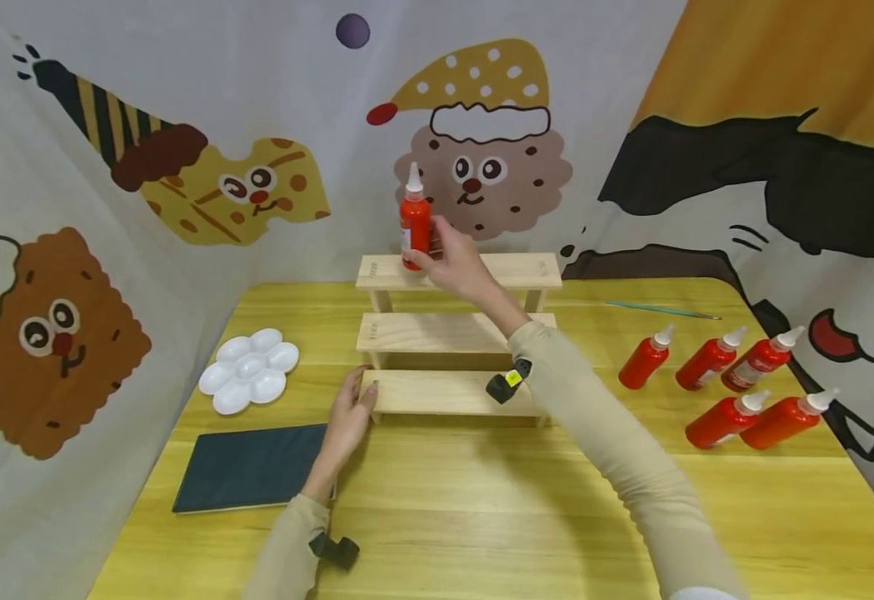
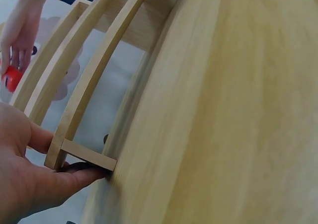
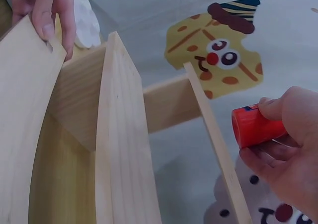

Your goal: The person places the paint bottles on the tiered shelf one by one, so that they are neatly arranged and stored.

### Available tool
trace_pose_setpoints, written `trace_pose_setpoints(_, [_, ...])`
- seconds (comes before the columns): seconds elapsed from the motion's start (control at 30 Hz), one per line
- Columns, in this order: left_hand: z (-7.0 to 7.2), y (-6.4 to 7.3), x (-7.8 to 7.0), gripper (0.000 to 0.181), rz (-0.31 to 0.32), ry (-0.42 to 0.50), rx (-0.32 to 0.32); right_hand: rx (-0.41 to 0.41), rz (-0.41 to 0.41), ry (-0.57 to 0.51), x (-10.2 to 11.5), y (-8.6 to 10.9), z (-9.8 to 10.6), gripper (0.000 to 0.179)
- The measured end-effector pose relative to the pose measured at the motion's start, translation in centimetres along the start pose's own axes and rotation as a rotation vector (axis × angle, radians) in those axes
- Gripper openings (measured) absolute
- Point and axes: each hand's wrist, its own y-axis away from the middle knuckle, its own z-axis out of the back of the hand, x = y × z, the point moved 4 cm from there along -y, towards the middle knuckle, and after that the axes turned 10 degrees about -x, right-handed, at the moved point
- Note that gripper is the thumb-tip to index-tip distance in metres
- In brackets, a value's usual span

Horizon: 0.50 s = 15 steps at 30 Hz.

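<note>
Your right hand (image 1: pixel 457 260): fingers curled round red bottle (image 1: pixel 415 223), held up by left part of top step (image 1: pixel 507 268), bottom not touching wood. Your left hand (image 1: pixel 350 410): thumb and fingers pinch left end of bottom step (image 1: pixel 444 392).
Bottle looks smooth, maybe slippery; likely bit heavy if full, squishy if squeezed hard. Hold round fat middle, not thin white tip (image 1: pixel 414 177).
Count: six bottles (one in hand, five others (image 1: pixel 644 362) at right); one wooden stand (image 1: pixel 437 332), three steps; one white tray (image 1: pixel 250 368); one dark book (image 1: pixel 252 467); one thin brush (image 1: pixel 661 310).
</note>
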Motion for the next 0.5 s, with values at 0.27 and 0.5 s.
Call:
trace_pose_setpoints(0.27, [-0.5, 0.2, -0.1, 0.052, 0.002, 0.026, 0.024, 0.029, 0.032, 0.036, 0.6, -0.3, -2.3, 0.050])
trace_pose_setpoints(0.5, [-0.4, 0.3, 0.0, 0.052, 0.000, 0.042, 0.018, 0.025, 0.045, 0.035, 0.4, -0.4, -3.2, 0.052])
